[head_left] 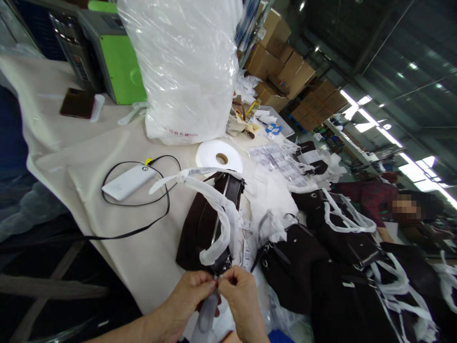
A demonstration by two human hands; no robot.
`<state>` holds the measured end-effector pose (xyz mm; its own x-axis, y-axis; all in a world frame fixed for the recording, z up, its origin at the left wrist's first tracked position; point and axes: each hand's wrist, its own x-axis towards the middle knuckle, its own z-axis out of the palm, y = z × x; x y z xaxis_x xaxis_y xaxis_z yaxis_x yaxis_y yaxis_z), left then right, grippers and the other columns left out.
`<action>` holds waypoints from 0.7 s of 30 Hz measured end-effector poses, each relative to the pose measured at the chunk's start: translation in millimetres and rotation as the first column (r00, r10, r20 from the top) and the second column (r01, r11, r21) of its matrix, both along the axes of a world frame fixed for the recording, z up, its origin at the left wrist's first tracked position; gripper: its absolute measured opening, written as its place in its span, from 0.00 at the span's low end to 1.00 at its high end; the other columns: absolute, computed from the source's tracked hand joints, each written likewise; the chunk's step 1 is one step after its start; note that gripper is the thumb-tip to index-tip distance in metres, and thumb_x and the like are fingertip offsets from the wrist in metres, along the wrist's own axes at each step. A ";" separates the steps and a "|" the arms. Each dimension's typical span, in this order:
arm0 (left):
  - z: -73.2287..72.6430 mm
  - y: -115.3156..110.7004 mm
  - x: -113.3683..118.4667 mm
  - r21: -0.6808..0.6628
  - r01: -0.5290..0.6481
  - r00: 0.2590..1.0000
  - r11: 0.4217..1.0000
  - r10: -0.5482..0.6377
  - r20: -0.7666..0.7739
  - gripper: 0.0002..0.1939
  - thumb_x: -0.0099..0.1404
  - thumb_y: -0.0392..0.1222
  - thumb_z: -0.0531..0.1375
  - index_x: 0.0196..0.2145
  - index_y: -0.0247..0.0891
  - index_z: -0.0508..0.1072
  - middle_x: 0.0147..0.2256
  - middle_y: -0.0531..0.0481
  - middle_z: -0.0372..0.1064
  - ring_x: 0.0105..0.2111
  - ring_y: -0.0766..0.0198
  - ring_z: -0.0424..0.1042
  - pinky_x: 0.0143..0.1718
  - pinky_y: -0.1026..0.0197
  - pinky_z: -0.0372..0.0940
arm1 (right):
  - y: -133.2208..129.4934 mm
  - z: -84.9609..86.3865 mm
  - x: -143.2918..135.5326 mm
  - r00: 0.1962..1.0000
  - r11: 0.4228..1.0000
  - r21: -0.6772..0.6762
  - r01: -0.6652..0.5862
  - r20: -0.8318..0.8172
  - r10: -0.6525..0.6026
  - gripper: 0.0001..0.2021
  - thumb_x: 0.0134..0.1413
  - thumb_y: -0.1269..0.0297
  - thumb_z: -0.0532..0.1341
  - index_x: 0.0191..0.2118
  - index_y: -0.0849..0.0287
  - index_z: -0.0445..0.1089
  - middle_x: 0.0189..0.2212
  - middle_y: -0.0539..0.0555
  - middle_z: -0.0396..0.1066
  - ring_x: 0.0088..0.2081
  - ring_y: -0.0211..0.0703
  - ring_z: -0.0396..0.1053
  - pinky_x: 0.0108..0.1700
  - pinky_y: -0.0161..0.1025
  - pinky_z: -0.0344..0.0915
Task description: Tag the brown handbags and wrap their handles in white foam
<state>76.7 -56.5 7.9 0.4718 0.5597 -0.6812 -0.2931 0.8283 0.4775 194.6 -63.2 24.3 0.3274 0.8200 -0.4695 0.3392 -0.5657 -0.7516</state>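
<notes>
A dark brown handbag [200,228] lies on the table before me, its zipped top turned to the right. White wrapping covers its looped handle [224,219], which arches over the bag. At the bag's near end, by some metal hardware [225,267], my left hand [191,297] and my right hand [243,300] meet with thumbs and fingers pinched together. Between them a grey, film-wrapped strap [208,312] hangs toward me, and both hands seem closed on its upper end. The exact spot they pinch is small and mostly hidden by the fingertips.
Beyond the bag are a white tape roll [203,155] and a large plastic-wrapped sack [189,71]. A white power bank [128,182] with a black cable lies left. More dark bags [293,262] crowd the right, where a person [371,200] is nearby. Cardboard boxes [274,62] stand behind.
</notes>
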 end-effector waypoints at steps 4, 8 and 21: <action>-1.5 -1.5 0.1 -0.037 -0.044 0.996 0.998 0.046 0.079 0.22 0.40 0.55 0.66 0.21 0.31 0.71 0.18 0.47 0.69 0.20 0.63 0.69 0.23 0.64 0.59 | -2.1 -4.8 -1.2 0.999 0.999 -0.028 0.019 -0.039 -0.020 0.04 0.34 0.66 0.56 0.16 0.57 0.59 0.11 0.42 0.54 0.15 0.33 0.54 0.17 0.31 0.53; -4.4 -5.8 1.6 -0.167 -0.120 0.977 0.979 0.146 0.153 0.20 0.35 0.48 0.71 0.21 0.31 0.71 0.18 0.48 0.70 0.20 0.63 0.69 0.27 0.62 0.62 | -1.6 -3.3 -3.4 0.993 0.997 -0.045 0.067 -0.096 -0.071 0.05 0.33 0.66 0.56 0.16 0.58 0.60 0.11 0.42 0.55 0.15 0.32 0.54 0.16 0.31 0.53; 0.3 5.4 2.9 -0.025 -0.029 0.996 0.999 0.027 -0.082 0.10 0.38 0.42 0.63 0.15 0.33 0.66 0.11 0.52 0.63 0.09 0.72 0.56 0.13 0.67 0.50 | 15.6 5.3 5.1 0.814 0.889 -0.416 0.191 -0.439 -0.380 0.05 0.24 0.69 0.53 0.11 0.59 0.54 0.06 0.41 0.48 0.11 0.23 0.37 0.16 0.29 0.30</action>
